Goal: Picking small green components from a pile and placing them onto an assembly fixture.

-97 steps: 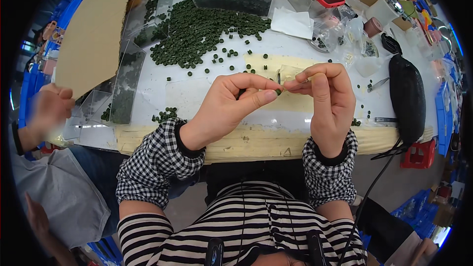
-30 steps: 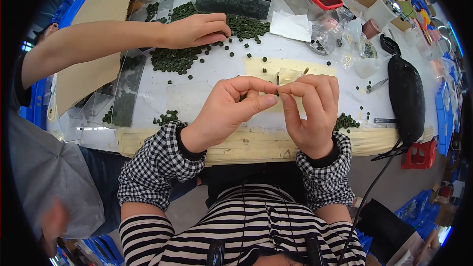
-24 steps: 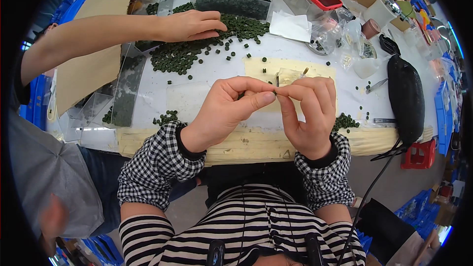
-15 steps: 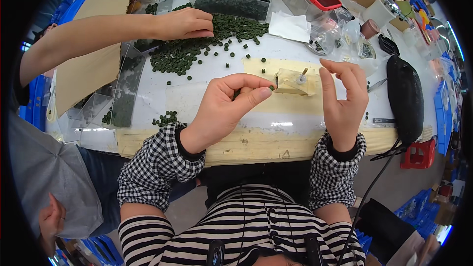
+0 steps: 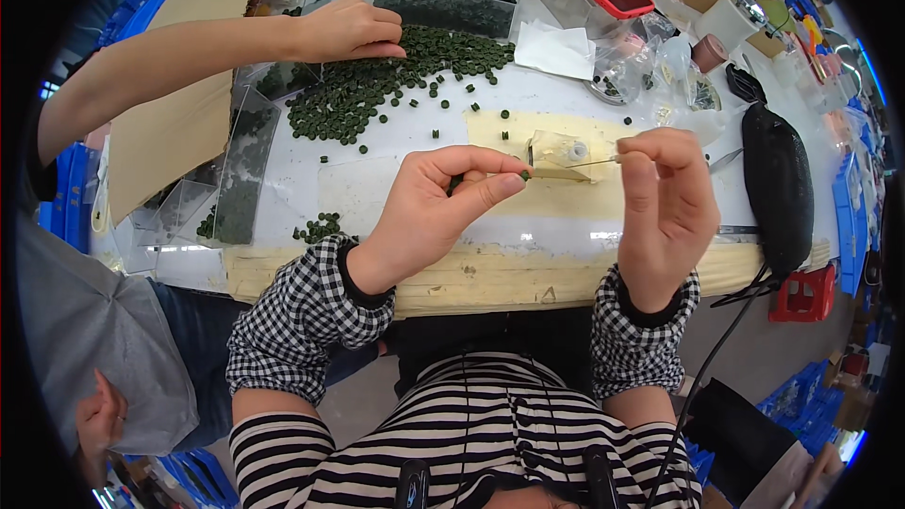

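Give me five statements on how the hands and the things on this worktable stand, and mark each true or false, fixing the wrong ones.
1. The person's left hand pinches a small, round, dark green piece between thumb and index finger. True.

2. The person's right hand is empty. False: it holds a thin, needle-like tool that points toward the left hand.

3. A co-worker's bare hand is at the spread heap of small dark green pieces. True.

4. The folded sheet of white paper lies left of that heap. False: it lies to the right of it.

5. A long black pouch lies to the right of the person's right hand. True.
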Demonstrator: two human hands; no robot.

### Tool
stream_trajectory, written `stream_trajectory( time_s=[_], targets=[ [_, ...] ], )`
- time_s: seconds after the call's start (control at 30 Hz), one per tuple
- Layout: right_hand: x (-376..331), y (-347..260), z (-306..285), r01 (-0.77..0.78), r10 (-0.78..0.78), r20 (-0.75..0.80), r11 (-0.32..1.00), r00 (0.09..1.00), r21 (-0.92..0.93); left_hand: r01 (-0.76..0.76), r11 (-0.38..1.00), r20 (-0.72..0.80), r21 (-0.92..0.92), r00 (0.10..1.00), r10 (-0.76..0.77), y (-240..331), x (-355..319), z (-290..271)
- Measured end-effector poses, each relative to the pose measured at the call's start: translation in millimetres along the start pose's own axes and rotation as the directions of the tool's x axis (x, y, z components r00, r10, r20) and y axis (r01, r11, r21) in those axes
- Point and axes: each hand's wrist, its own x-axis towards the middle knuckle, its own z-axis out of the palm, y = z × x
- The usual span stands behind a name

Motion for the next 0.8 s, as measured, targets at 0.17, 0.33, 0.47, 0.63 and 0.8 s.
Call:
stream_trajectory(
  time_s=[0.17,0.33,0.47,0.63,0.8],
  targets=[
    [-5.9,6.0,17.2,-0.324,0.244,0.244,0.869,0.938,0.375,0.012,1.0,0.004,-0.002,1.0,-0.012,3.7,-1.8,3.7],
    [-6.1,6.0,18.9,-0.372,0.266,0.291,0.83,0.919,0.415,0.016,0.999,0.014,-0.043,1.0,-0.015,1.3,-3.0,2.9],
    [-6.8,7.4,19.1,-0.365,0.257,0.298,0.84,0.919,0.401,0.027,0.999,0.018,-0.041,0.999,-0.027,0.4,-3.4,1.5],
    [-6.5,5.3,16.7,-0.407,0.332,0.239,0.793,0.913,0.453,0.017,1.0,0.01,0.003,1.0,-0.017,2.6,-3.9,1.0],
    [-1.6,23.0,6.9,-0.117,0.118,-0.069,0.993,0.991,0.025,0.019,0.999,0.008,0.026,1.0,-0.019,3.0,-3.4,0.8]
  ],
)
